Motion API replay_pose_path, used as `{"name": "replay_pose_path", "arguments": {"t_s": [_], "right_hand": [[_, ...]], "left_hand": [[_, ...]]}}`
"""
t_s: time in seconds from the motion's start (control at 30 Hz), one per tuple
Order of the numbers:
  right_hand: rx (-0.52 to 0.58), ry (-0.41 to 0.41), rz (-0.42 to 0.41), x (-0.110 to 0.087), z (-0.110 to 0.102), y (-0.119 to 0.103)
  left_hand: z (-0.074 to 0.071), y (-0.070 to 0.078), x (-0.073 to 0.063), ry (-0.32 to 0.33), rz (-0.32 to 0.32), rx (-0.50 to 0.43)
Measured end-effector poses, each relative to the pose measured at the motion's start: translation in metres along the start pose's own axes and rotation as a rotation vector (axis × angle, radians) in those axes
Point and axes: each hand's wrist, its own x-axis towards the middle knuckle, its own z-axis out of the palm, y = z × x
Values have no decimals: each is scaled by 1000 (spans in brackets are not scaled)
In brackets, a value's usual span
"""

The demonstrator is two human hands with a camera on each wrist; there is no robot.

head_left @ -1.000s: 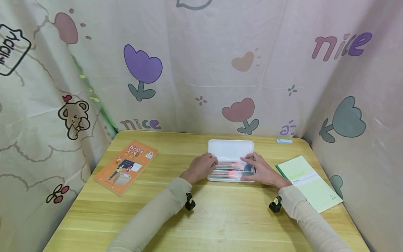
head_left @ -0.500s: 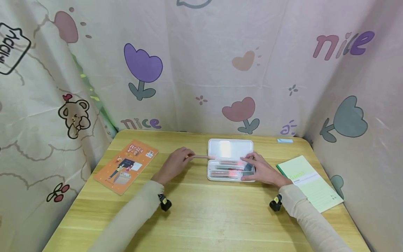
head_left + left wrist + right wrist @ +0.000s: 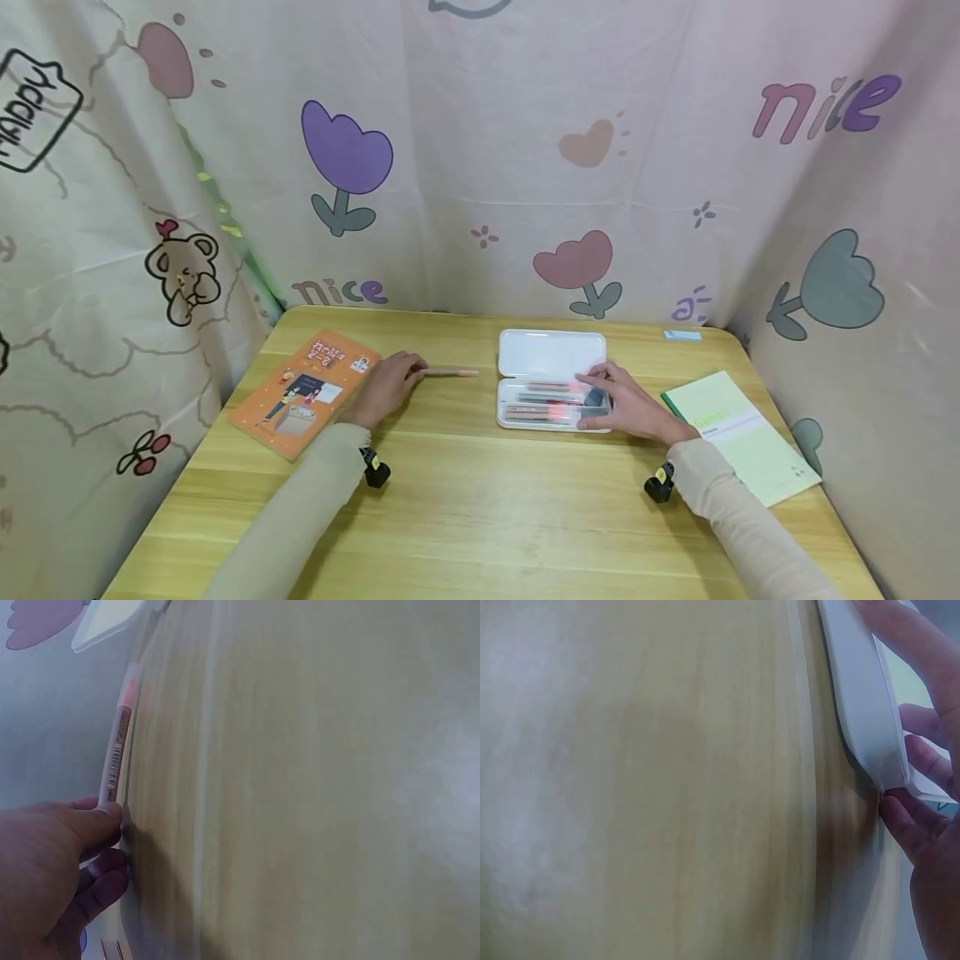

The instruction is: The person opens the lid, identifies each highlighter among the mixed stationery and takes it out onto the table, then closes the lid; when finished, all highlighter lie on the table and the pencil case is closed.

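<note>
Left hand [image 3: 382, 390] has a pen [image 3: 452, 372] by its left end. Grip is a closed pinch, thumb against fingers, rest of the pen sticking out to the right. Left wrist view shows a barcode on the barrel and a pink section toward the far end. Pen is between the book [image 3: 300, 396] and the case [image 3: 536, 427], level with the case's hinge side, well clear of it. Can't tell whether it touches the desk [image 3: 480, 517].

Right hand [image 3: 628, 406] holds the case at its right end. Grip is spread to the case's depth: thumb at the near edge, index finger near the hinge line.

Case is white, lid [image 3: 547, 352] swung back on the far side. More pens [image 3: 543, 412] lie lengthwise inside, plus a dark item [image 3: 592, 397] at the right end; can't make out what.

Book is orange, on the left, its right edge next to the left hand. Green notebook [image 3: 738, 433] is on the right, partly behind the right sleeve [image 3: 701, 471]. Small blue strip [image 3: 682, 335] near the back right corner. Printed curtain [image 3: 480, 167] behind the desk.
</note>
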Motion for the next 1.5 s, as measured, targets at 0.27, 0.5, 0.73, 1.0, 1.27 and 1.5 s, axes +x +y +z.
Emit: {"name": "replay_pose_path", "arguments": {"t_s": [0.27, 0.5, 0.73, 1.0, 1.27, 1.5], "right_hand": [[-6, 1, 2, 0, 1, -1], [-5, -3, 19, -1, -1, -1], [-3, -1, 13, 0, 0, -1], [0, 7, 0, 0, 1, 0], [7, 5, 9, -1, 0, 0], [6, -1, 11, -1, 0, 0]], "left_hand": [[-1, -1, 3, -1, 14, 45], [-1, 1, 5, -10, 9, 47], [-1, -1, 4, -12, 5, 36], [1, 24, 8, 33, 59, -45], [24, 85, 27, -115, 170, -119], [53, 113, 41, -232, 285, -58]]}}
